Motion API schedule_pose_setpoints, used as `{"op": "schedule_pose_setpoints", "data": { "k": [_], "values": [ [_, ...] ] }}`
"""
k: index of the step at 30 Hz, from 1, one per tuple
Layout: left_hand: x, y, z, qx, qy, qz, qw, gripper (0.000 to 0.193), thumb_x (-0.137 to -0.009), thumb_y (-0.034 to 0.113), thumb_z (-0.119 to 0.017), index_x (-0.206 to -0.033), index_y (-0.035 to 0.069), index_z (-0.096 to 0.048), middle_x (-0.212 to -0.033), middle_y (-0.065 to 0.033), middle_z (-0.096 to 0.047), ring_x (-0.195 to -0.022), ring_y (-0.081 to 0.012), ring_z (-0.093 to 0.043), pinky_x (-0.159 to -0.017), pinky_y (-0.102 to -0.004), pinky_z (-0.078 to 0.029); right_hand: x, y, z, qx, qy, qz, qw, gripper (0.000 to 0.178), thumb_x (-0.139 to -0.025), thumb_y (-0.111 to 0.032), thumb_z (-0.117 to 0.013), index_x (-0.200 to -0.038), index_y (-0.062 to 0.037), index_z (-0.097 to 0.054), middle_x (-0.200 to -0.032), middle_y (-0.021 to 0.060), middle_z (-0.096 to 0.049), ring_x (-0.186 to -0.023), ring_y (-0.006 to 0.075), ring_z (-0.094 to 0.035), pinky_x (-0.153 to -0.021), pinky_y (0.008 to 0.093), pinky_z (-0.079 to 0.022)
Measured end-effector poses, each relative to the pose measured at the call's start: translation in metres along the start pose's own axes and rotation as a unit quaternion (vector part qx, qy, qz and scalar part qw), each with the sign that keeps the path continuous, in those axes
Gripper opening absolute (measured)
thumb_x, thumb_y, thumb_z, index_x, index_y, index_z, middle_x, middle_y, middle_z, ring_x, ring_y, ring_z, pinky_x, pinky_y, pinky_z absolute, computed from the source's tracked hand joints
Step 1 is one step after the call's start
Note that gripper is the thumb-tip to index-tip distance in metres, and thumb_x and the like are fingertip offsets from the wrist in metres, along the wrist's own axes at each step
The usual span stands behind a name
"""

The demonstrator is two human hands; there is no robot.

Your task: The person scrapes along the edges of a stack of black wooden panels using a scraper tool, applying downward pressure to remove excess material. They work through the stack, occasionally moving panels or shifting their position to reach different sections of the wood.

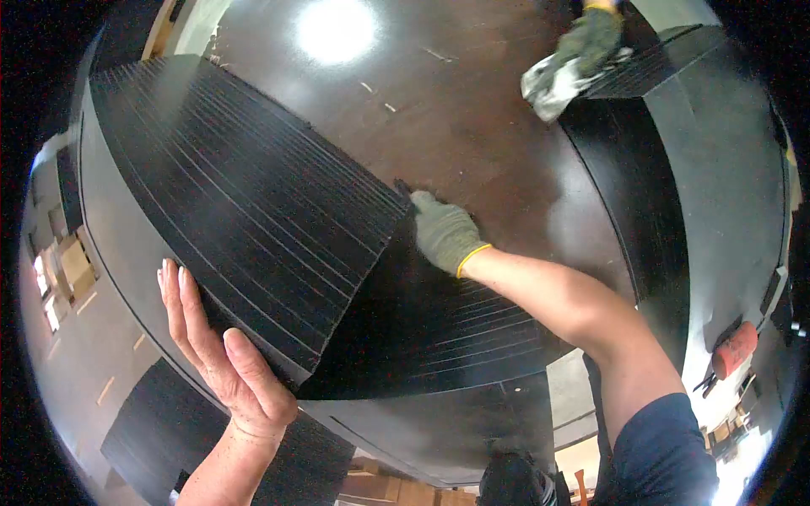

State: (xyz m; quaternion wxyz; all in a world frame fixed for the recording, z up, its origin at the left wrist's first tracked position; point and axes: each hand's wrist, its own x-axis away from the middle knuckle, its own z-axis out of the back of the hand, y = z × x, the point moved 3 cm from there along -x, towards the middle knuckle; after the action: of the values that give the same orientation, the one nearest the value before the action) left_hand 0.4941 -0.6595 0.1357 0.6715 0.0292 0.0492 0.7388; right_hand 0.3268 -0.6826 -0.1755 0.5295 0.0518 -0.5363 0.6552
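Note:
A black panel with parallel pale grooves [245,194] lies slanted across the left half of the dark brown glossy board [489,160]. My bare left hand [224,354] rests against the panel's near left edge, fingers stretched out and thumb apart. My right hand [447,232], in a grey-green glove with a yellow cuff, is closed beside the panel's right corner. A small dark bit [402,186] shows at its fingertips; what they hold is mostly hidden.
At the upper right, another person's gloved hand [595,38] presses a white cloth [553,88] on the board. More black grooved strips [481,337] lie under and beside the panel. A red cylindrical object [734,350] sits at the far right. Cardboard boxes [76,266] stand at left.

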Motion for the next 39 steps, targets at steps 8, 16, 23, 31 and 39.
{"op": "schedule_pose_setpoints", "data": {
  "k": [8,16,23,31,39],
  "values": [
    [0.000,0.000,0.001,-0.006,-0.002,0.014,1.000,0.058,-0.103,0.029,-0.028,-0.149,-0.007,-0.030,-0.156,-0.0253,-0.027,-0.147,-0.0379,-0.024,-0.120,-0.0462,-0.016,0.067,-0.039,0.064,-0.197,0.141,0.396,0.885,0.035,-0.092,-0.012,-0.057,-0.127,-0.0050,-0.061,-0.088,0.0149,-0.069,-0.077,0.0266,-0.068,-0.067,0.0380,-0.055],
    [-0.002,0.002,-0.002,0.004,0.008,0.000,1.000,0.056,-0.105,0.030,-0.025,-0.151,-0.003,-0.030,-0.158,-0.0216,-0.026,-0.147,-0.0323,-0.025,-0.121,-0.0430,-0.017,0.002,0.006,0.017,0.013,0.062,0.145,0.987,0.038,-0.091,-0.014,-0.054,-0.128,-0.0060,-0.056,-0.098,0.0238,-0.069,-0.091,0.0423,-0.066,-0.075,0.0509,-0.053],
    [0.000,0.000,-0.002,-0.001,0.015,-0.006,1.000,0.056,-0.105,0.031,-0.025,-0.151,-0.002,-0.032,-0.157,-0.0212,-0.029,-0.147,-0.0320,-0.026,-0.121,-0.0422,-0.017,0.008,-0.015,0.024,-0.040,0.049,0.156,0.986,0.033,-0.090,-0.016,-0.054,-0.123,-0.0086,-0.058,-0.100,0.0231,-0.069,-0.091,0.0431,-0.066,-0.078,0.0528,-0.053],
    [-0.002,0.002,-0.002,-0.008,0.019,0.010,1.000,0.057,-0.105,0.034,-0.025,-0.151,0.000,-0.033,-0.157,-0.0200,-0.030,-0.147,-0.0319,-0.027,-0.121,-0.0429,-0.017,0.029,-0.017,0.050,-0.211,0.129,0.131,0.960,0.034,-0.091,-0.019,-0.058,-0.123,-0.0073,-0.058,-0.095,0.0219,-0.068,-0.085,0.0400,-0.066,-0.075,0.0467,-0.054],
    [0.000,-0.002,-0.001,-0.013,-0.004,0.008,1.000,0.060,-0.104,0.034,-0.026,-0.151,-0.004,-0.027,-0.157,-0.0231,-0.026,-0.147,-0.0337,-0.025,-0.120,-0.0436,-0.019,-0.010,0.003,0.001,-0.064,0.119,0.175,0.975,0.035,-0.090,-0.014,-0.057,-0.125,-0.0058,-0.059,-0.104,0.0254,-0.066,-0.093,0.0443,-0.064,-0.080,0.0501,-0.052]
  ]
}}
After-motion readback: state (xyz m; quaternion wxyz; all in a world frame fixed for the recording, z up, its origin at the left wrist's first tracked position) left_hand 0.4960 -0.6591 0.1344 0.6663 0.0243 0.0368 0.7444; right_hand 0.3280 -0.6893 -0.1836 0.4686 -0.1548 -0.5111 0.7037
